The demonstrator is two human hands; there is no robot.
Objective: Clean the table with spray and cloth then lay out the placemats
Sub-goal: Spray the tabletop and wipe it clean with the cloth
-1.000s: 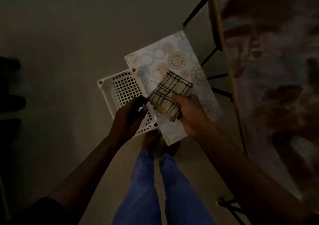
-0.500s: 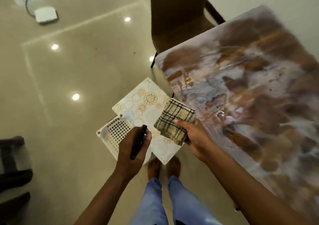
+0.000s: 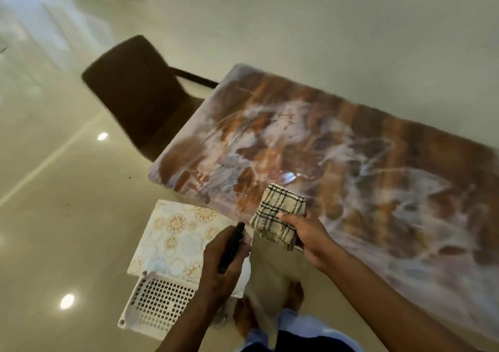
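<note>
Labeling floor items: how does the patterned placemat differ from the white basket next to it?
The placemat is a flat sheet printed with gold and pale blue circles; the basket is plain white plastic pierced by a grid of square holes. The placemat lies farther from the person, its near edge over the basket's rim; the basket lies nearer, partly hidden by the left hand. Both rest on the glossy floor beside the table.

Lighting: bright, even indoor light. Three round lamp reflections lay on the glossy floor (image 3: 54, 216). A small white glare spot sat on the polished desk (image 3: 351, 176) above the cloth (image 3: 278, 216). Shadows: soft and faint. Sharpness: motion blur throughout, strongest on the chair (image 3: 137, 95) and the far floor. Distortion: wide-angle bending at the edges, horizon tilted.
</note>
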